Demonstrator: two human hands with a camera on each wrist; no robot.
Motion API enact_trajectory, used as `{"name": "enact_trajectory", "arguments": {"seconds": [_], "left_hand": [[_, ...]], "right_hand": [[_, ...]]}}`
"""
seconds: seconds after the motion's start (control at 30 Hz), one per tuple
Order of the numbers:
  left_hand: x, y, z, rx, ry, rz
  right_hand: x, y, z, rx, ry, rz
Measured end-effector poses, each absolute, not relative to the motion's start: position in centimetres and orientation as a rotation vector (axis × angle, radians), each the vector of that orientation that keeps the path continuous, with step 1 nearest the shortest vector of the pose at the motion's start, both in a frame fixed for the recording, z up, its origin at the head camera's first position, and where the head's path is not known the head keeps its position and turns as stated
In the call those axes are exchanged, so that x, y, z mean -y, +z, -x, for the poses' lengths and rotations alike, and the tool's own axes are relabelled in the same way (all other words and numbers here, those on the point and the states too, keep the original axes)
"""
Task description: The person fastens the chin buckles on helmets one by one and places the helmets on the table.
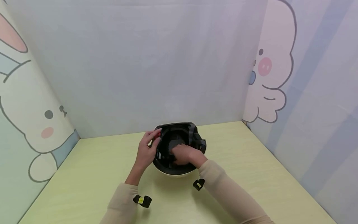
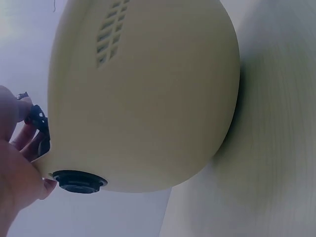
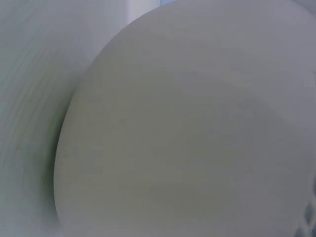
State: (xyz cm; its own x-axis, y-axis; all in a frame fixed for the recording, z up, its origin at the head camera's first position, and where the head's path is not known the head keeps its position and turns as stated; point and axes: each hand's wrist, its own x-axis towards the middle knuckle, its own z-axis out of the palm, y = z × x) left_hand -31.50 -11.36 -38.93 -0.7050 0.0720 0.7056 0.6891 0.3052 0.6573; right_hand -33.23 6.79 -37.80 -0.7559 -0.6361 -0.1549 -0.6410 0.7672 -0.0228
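Observation:
A cream helmet (image 2: 148,98) with a black lining (image 1: 174,169) lies upside down on the table, its opening facing up. At its left edge my left hand (image 1: 145,151) grips the rim, fingers and thumb around a small red piece (image 1: 157,135). A black strap fitting (image 2: 38,118) shows by those fingers in the left wrist view. My right hand (image 1: 185,154) reaches down inside the helmet, its fingers bent against the lining; their tips are hidden. Only the smooth outer shell (image 3: 187,128) fills the right wrist view.
The pale yellow table (image 1: 98,168) extends around the helmet. Behind it hangs a plain light curtain (image 1: 145,68), with cartoon-printed panels at left and right. A black round knob (image 2: 80,181) sits on the helmet's side, near its rim.

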Motion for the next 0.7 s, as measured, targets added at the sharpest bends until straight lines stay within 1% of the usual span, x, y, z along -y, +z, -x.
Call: {"name": "enact_trajectory", "arguments": {"seconds": [0.2, 0.43, 0.7], "left_hand": [[12.0, -39.8, 31.9, 2.048, -1.276, 0.733], [12.0, -40.5, 32.0, 2.109, -1.178, 0.724], [12.0, -40.8, 32.0, 2.084, -1.138, 0.749]], "right_hand": [[-6.2, -38.0, 33.4, -2.780, 0.017, 1.056], [-6.6, -38.4, 33.6, -2.773, -0.065, 1.051], [-8.0, -37.9, 33.7, -2.750, -0.364, 1.171]]}}
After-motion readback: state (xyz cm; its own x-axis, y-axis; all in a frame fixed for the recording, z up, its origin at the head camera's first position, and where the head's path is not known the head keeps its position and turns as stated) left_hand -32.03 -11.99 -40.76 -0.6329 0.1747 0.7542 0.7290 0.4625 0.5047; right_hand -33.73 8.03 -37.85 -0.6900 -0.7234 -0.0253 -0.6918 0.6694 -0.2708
